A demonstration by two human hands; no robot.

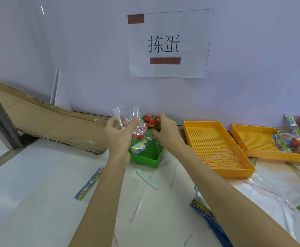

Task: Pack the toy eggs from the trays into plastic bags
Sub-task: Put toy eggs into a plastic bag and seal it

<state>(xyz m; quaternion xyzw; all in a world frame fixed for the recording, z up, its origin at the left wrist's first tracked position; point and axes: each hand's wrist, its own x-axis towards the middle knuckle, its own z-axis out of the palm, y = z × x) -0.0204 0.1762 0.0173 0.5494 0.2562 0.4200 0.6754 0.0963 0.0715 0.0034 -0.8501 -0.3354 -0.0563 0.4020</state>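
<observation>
My left hand [118, 134] holds a clear plastic bag [127, 116] upright over the green tray [145, 154], with a colourful header card hanging below it. My right hand [163, 129] grips red toy eggs [151, 121] right beside the bag's side. Another red egg [148, 115] shows behind them in the tray. More red eggs seem to lie inside the bag near my left palm.
Two yellow perforated trays [217, 145] [263, 139] stand to the right, the far one holding packed bags of eggs [295, 139]. Loose bags and colourful header strips [89, 183] lie on the white table. A white clip [148, 179] lies near the green tray. Cardboard leans at the left.
</observation>
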